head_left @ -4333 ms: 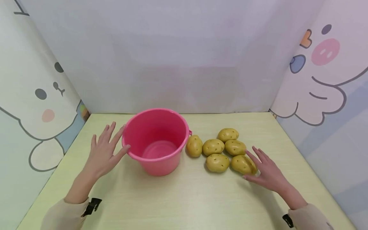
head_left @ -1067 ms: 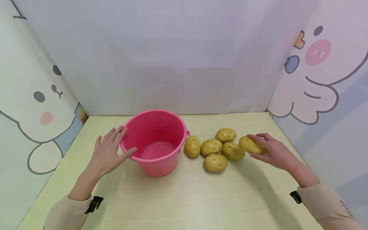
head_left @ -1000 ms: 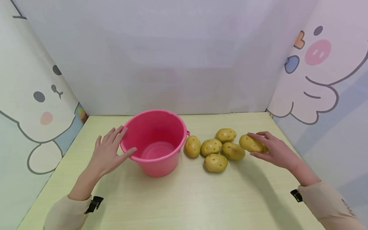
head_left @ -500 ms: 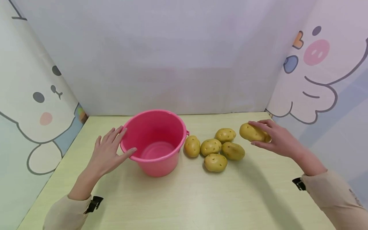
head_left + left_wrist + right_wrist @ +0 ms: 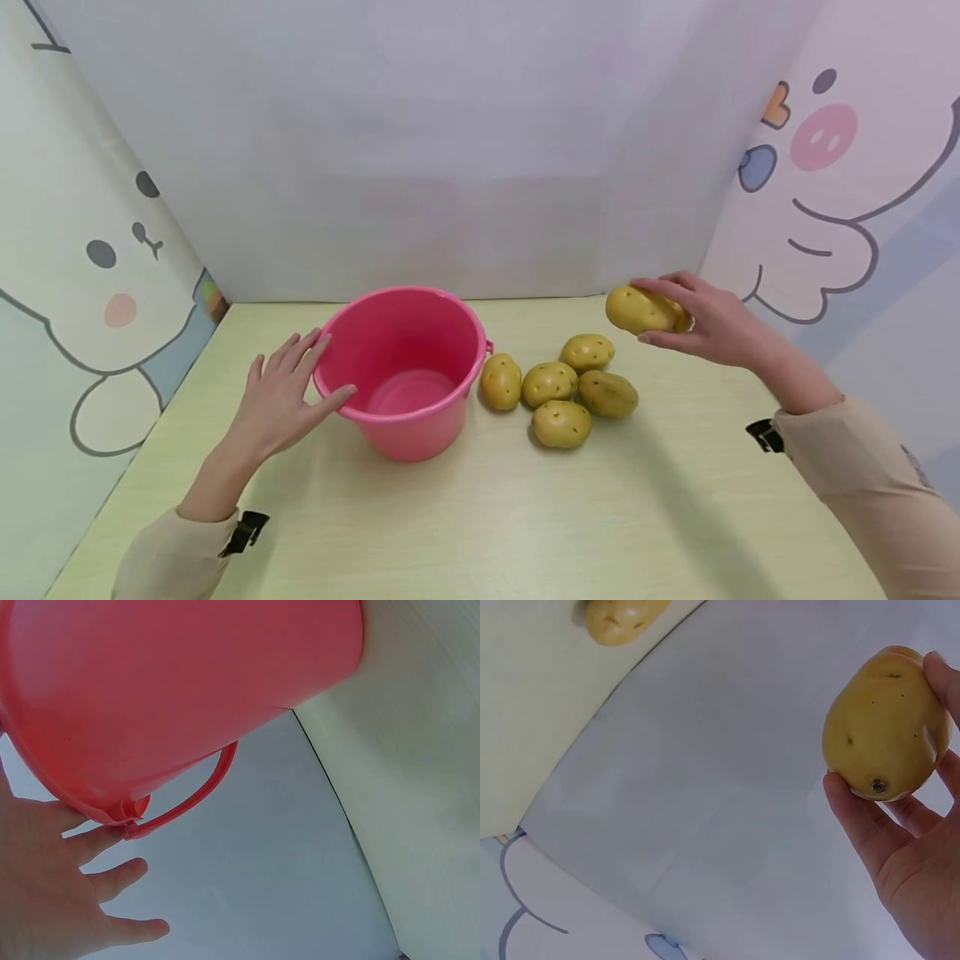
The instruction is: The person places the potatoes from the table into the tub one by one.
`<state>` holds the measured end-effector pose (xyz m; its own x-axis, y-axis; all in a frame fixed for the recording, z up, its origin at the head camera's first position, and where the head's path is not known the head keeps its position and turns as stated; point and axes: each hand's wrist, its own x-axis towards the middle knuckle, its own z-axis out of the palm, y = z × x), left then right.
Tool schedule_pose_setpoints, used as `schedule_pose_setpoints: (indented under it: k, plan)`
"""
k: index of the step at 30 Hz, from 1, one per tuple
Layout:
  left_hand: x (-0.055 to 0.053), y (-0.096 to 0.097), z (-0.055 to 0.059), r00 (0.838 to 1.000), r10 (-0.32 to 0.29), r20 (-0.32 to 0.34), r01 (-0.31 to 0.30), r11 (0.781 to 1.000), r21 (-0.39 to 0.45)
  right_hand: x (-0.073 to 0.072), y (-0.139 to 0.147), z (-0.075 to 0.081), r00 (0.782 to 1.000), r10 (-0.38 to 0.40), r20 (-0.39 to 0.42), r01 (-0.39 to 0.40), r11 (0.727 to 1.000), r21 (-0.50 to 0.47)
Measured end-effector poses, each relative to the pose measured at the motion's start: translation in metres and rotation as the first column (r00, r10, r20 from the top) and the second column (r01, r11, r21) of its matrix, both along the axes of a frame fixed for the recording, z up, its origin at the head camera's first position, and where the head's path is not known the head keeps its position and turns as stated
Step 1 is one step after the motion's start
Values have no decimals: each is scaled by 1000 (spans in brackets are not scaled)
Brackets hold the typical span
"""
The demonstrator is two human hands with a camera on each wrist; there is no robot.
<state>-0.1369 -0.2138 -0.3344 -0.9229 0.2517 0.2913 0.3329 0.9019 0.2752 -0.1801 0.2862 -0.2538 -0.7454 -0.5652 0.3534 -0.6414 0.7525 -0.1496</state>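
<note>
My right hand [image 5: 716,325] grips a yellow potato [image 5: 637,310] between thumb and fingers, raised over the far right of the table. In the right wrist view this potato [image 5: 885,724] shows small dark eyes, and my fingertips press on its sides. A pink bucket [image 5: 420,435] stands upright left of centre. At its left rim rests my left hand [image 5: 279,404], fingers spread and thumb over the edge. The left wrist view shows those fingers [image 5: 120,879] beside the bucket's handle [image 5: 199,799]. Several potatoes lie grouped right of the bucket, the frontmost potato [image 5: 561,424] nearest me.
The pale wooden table [image 5: 480,525] is walled in by a plain whitish back sheet [image 5: 480,167] and cartoon-printed side sheets. One potato [image 5: 501,382] lies right beside the bucket.
The right hand took the front-right potato from the group, lifted it, and in the last half second raised it further and slightly leftward. The left hand stays at the bucket's rim.
</note>
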Motion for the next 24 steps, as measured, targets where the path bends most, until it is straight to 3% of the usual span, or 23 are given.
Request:
schedule_pose_setpoints:
  k: [7, 13, 24]
  plan:
    - [0, 0, -1, 1000, 3, 4, -3, 1000, -1, -11, -18, 12, 999, 41, -7, -41, 999, 19]
    - [-1, 0, 0, 1000, 9, 13, -9, 1000, -6, -17, -35, 26, 997, 57, 60, -59, 998, 29]
    - [-1, -1, -1, 1000, 12, 11, -12, 1000, -5, -26, -68, 40, 991, 96, 92, -102, 993, 65]
